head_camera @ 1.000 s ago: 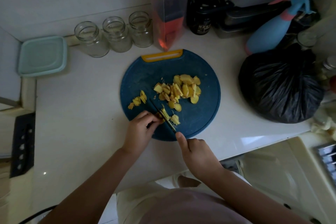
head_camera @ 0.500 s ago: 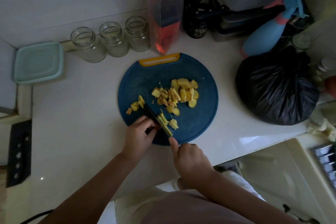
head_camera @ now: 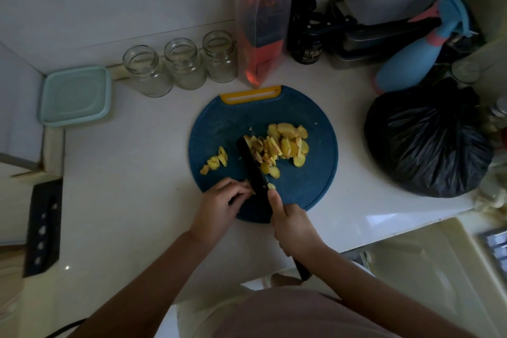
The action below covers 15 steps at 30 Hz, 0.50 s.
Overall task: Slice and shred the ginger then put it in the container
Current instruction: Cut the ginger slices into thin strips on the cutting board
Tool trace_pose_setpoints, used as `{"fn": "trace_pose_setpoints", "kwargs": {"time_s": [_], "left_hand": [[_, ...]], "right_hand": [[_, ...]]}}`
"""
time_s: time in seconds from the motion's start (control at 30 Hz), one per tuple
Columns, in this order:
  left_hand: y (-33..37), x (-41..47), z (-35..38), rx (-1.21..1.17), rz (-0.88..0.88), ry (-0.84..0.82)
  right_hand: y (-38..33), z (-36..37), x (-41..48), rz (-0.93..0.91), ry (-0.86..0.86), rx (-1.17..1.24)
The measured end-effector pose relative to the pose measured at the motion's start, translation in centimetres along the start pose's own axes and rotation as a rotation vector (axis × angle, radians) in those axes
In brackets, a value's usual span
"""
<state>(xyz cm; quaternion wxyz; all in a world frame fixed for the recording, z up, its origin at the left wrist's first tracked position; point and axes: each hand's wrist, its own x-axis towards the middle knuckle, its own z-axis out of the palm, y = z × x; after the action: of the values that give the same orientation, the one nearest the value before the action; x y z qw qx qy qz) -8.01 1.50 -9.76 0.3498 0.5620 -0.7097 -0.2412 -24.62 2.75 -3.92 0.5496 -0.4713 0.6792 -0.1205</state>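
A round blue cutting board [head_camera: 310, 181] with a yellow handle lies on the white counter. A pile of yellow ginger slices [head_camera: 285, 143] sits at its middle, and a smaller heap of cut ginger [head_camera: 215, 163] lies to the left. My right hand [head_camera: 292, 225] grips a black knife [head_camera: 252, 170], its blade flat against the left side of the big pile. My left hand [head_camera: 219, 208] rests curled at the board's near edge beside the blade; what it holds is hidden. A pale green lidded container [head_camera: 75, 96] stands at the far left.
Three clear glass jars [head_camera: 181, 63] line the wall behind the board, with an orange pouch [head_camera: 260, 35] and dark bottles beside them. A blue spray bottle [head_camera: 411, 60] and a black bag [head_camera: 428, 140] fill the right side. The counter edge runs close below my hands.
The knife blade has swung away from the ginger near my left hand and now lies along the left side of the big pile. The freshly cut strips are mostly out of sight.
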Motion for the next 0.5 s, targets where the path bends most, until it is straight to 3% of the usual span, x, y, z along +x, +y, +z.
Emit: {"fn": "trace_pose_setpoints", "kwargs": {"time_s": [0.23,0.5], "left_hand": [[0.6,0.3,0.3,0.016,-0.004,0.058],[0.4,0.3,0.3,0.067,0.008,0.047]], "right_hand": [[-0.3,-1.4,-0.8,-0.104,-0.085,-0.15],[0.5,-1.6,-1.1,-0.06,-0.08,-0.217]]}}
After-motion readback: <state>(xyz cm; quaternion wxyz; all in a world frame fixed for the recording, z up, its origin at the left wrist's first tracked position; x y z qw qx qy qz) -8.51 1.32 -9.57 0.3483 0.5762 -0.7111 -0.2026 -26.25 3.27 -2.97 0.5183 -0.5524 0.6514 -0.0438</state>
